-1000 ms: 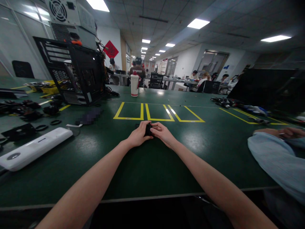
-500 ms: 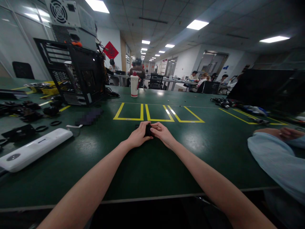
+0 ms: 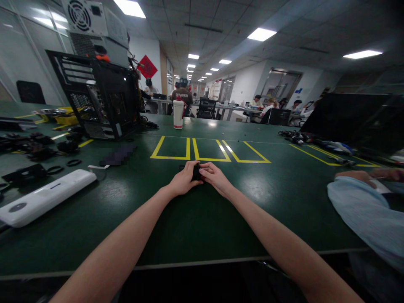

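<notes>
A small black object (image 3: 196, 172) sits between my two hands in the middle of the green table (image 3: 202, 227); its kind is hard to tell, as fingers cover much of it. From the left, my left hand (image 3: 184, 180) is closed around it, thumb at the near side and fingers over the top. My right hand (image 3: 215, 176) pinches its right side with the fingertips. Part of the black thing sticks out to the left, behind my left hand. Just beyond the hands lie yellow tape outlines (image 3: 211, 159) on the tabletop.
At left stand an open black computer case (image 3: 110, 99) and a long white device (image 3: 47, 198), with black parts and cables around them. A white cup (image 3: 178, 114) stands farther back. To the right, a co-worker's blue sleeve (image 3: 362, 206) rests at the table edge near a dark monitor (image 3: 350, 115).
My hands and the black object hold almost the same place. At the right, the co-worker's hands have shifted slightly, and a white item shows by them now.
</notes>
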### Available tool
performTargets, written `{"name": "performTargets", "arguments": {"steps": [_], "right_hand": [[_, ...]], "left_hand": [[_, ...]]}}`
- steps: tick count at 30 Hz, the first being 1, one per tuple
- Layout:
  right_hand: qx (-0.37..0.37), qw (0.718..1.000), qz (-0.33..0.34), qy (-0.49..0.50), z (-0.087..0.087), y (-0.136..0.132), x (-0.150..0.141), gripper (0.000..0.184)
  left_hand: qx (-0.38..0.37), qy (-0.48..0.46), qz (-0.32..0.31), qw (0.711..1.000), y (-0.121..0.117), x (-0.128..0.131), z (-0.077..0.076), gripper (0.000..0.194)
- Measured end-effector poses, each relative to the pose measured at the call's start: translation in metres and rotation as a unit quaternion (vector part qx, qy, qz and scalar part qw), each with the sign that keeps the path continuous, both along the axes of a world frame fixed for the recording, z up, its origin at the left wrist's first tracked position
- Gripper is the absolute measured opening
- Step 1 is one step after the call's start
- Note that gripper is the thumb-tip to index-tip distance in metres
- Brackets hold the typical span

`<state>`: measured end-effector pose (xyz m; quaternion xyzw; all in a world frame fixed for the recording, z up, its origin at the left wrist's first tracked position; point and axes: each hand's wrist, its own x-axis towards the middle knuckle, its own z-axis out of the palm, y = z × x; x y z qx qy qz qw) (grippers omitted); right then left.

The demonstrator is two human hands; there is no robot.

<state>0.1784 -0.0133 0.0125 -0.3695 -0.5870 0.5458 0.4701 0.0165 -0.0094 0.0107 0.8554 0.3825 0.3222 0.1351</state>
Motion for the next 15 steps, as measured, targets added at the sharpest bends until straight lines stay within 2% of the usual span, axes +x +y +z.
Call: {"name": "performTargets", "arguments": {"steps": [3, 6, 11, 15], "right_hand": [[-0.014, 1.0, -0.023, -0.004, 0.0002, 0.0023, -0.0029, 0.027], [-0.031, 0.999, -0.011, -0.011, 0.0003, 0.004, -0.0024, 0.03], [0.014, 1.0, 0.01, -0.022, 0.0005, 0.0013, 0.0027, 0.035], [0.006, 1.0, 0.002, -0.009, 0.0007, 0.0007, 0.0012, 0.028]], "left_hand": [[0.001, -0.003, 0.001, 1.0, -0.0003, 0.0003, 0.0002, 0.063], [-0.008, -0.004, 0.001, 1.0, -0.0015, 0.0004, 0.0012, 0.062], [-0.017, -0.008, 0.003, 1.0, -0.0029, 0.0005, 0.0029, 0.062], [-0.012, -0.007, -0.001, 1.0, -0.0024, 0.0007, 0.0027, 0.063]]}}
